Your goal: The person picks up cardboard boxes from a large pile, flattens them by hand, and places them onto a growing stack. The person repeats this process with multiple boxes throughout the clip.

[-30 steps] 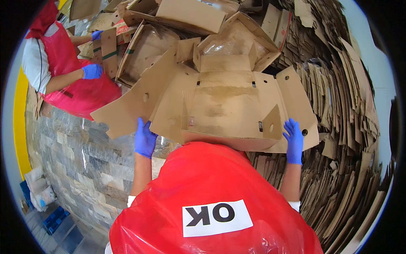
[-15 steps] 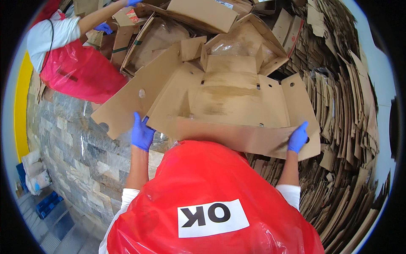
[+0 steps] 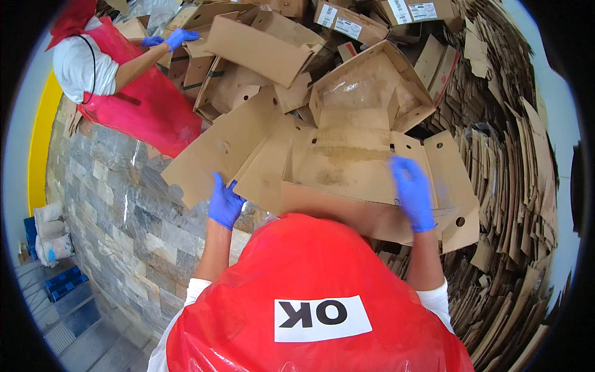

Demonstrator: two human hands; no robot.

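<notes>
Since a second earlier, we had shifted the right hand (image 3: 414, 193) off the outer edge of the right flap (image 3: 451, 177) and inward, over the right end of the near wall (image 3: 344, 208). That wall now showed us a much broader face, and the corner tab that had stood up beside it no longer showed. We took this to mean that the near side had folded out of its old shape and that the left hand was probably steadying most of the sheet.

The unfolded cardboard box (image 3: 338, 166) lay just in front of the red apron (image 3: 316, 266), its far side against a tray-shaped carton (image 3: 369, 90). We had the left hand (image 3: 227, 203) around the lower edge of the left flap (image 3: 226, 149), thumb over the face. Beyond it, a co-worker's hand (image 3: 181, 38) had come over to another carton (image 3: 260, 53).

The left hand's other fingers were mostly hidden, so we could not judge how firmly they pressed. The right hand was blurred, its fingers bent, and we could not tell whether it held cardboard or only passed over it. The co-worker's head was cut off by the rim, and the stacked cardboard sheets (image 3: 496, 204) ran into its dark curve.
</notes>
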